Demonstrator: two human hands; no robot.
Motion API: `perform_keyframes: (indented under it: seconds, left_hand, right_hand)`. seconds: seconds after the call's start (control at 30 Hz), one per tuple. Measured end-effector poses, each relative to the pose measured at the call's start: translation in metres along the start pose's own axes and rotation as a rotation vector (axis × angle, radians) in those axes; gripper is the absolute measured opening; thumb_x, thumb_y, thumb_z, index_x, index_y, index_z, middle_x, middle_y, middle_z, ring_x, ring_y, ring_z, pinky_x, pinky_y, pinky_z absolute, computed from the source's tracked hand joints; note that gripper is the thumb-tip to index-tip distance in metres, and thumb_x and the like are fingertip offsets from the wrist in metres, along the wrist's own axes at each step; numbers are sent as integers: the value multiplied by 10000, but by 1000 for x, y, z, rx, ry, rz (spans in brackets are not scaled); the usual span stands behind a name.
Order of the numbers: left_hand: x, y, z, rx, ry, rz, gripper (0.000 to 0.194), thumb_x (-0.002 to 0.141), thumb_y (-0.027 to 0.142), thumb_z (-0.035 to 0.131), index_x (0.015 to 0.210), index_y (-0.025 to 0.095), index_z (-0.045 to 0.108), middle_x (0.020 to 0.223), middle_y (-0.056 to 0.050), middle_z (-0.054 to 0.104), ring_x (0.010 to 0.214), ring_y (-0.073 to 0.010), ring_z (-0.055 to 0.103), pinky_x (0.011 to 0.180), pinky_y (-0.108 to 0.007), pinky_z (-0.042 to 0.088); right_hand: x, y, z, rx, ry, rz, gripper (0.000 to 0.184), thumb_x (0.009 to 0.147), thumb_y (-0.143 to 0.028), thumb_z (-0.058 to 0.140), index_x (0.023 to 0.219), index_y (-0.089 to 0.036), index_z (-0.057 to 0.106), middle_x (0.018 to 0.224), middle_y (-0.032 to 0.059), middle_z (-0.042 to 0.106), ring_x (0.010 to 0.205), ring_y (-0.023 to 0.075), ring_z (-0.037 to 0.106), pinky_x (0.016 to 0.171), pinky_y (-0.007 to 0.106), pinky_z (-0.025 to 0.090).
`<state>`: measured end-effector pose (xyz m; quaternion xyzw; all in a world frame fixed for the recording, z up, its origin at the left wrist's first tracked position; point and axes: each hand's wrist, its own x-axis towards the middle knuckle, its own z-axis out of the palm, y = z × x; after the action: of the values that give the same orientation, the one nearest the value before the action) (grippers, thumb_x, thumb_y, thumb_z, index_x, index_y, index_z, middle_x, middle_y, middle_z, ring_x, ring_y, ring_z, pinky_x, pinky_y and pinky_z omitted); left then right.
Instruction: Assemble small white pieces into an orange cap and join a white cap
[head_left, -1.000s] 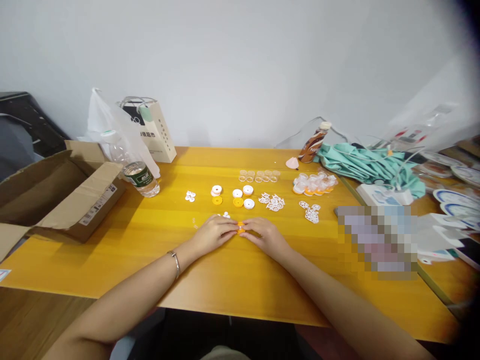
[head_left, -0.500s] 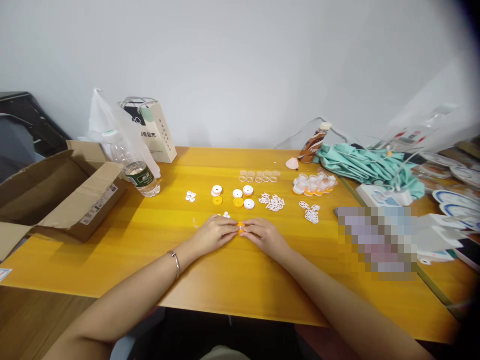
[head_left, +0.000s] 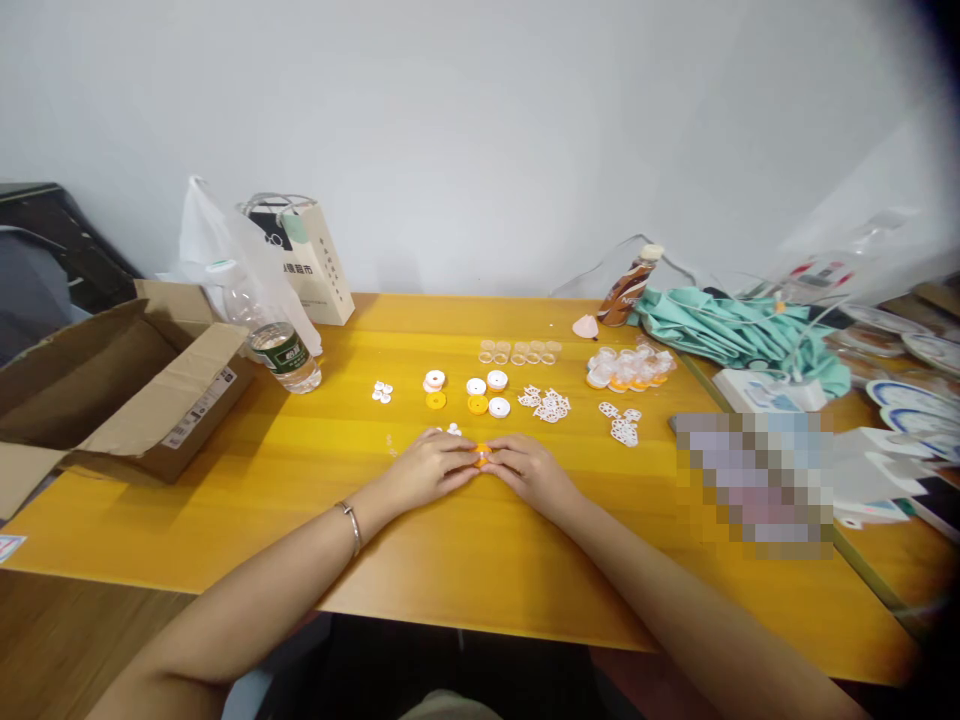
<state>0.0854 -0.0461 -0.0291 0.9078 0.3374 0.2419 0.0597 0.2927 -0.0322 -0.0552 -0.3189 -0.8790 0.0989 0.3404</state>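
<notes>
Both sets of fingertips pinch a small orange disc (head_left: 481, 455) low over the yellow table (head_left: 465, 540): the left hand (head_left: 426, 468) closes on it from one side, the right hand (head_left: 528, 470) from the other. Just beyond lie white and orange discs (head_left: 478, 394), white cut-out pieces (head_left: 549, 405) and clear rings (head_left: 519, 352). A water bottle (head_left: 279, 345) and cardboard box (head_left: 112, 385) sit well left.

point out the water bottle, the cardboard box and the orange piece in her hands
water bottle (head_left: 283, 352), head view, on its label
cardboard box (head_left: 196, 388), head view, on its front flap
orange piece (head_left: 481, 456), head view, on the part showing between the fingertips
</notes>
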Motion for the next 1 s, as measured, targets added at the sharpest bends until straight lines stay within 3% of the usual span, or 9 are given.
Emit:
perform_keyframes:
  seconds: [0.33,0.53,0.77,0.9,1.0]
  left_hand:
    - [-2,8,-4,208,-71,77,261,905,270,378,1025,191,597,1090,-54,614,979,-166,558,867,-327,378]
    - [-2,9,0,283,-69,98,255,900,250,376,1010,170,592,1049,-73,623,942,-179,572,845,-341,382]
    - [-2,3,-18,96,-45,17,257,882,293,427,1080,221,573,1100,-58,616,1011,-173,555,874,-336,383]
    - [-6,-17,-37,24,60,-154,236,870,256,448,1062,215,579,1061,-59,616,987,-175,552,877,-341,399]
    - [-10,-32,-43,-35,-8,-226,209,846,254,484,1019,199,587,1020,-64,601,963,-180,547,862,-332,418]
  right_hand:
    - [6,-7,-9,-117,-137,-54,159,858,-253,491,855,-185,635,927,87,625,838,193,574,767,356,484]
    - [5,-9,-8,-99,-120,-57,144,857,-237,488,856,-187,623,954,94,618,867,194,582,796,364,493]
    - [3,-5,-6,-20,-56,-26,128,839,-240,519,856,-206,641,961,85,653,873,195,621,798,363,516]
    - [1,-3,-5,24,-29,17,112,818,-238,551,874,-216,645,970,84,665,889,198,633,807,370,516]
    - [1,-2,-5,49,-19,47,99,807,-238,566,872,-218,638,971,79,669,898,199,635,806,362,518]
